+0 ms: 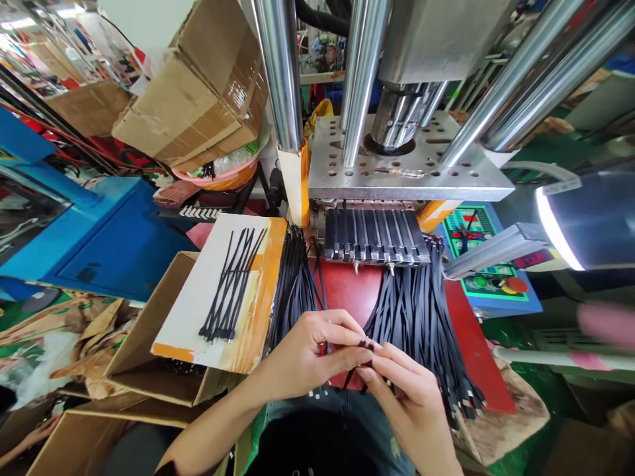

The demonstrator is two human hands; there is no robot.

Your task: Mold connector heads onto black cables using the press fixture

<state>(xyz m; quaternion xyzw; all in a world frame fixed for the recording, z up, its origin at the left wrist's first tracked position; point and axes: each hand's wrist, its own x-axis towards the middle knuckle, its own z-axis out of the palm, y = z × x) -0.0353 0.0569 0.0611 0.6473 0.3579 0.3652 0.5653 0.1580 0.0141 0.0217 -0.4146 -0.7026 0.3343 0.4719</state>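
Both hands meet over the front edge of the red table (347,291). My left hand (322,347) pinches a small black cable end (366,345) between thumb and fingers. Touching the same piece from the right, my right hand (404,387) has its fingers closed on it. Long black cables (414,311) hang in a thick bundle beyond my right hand. Another bundle of black cables (296,284) lies beyond my left hand. On a white board (193,297) at the left rests a small group of crossed black cables (233,284).
A press with steel columns and a perforated plate (337,175) stands ahead, a black slotted mould (374,235) beneath it. At the right are a control panel (489,264) and a lit lamp (560,228). Cardboard boxes (149,357) stand lower left. Another person's hand (37,436) shows far left.
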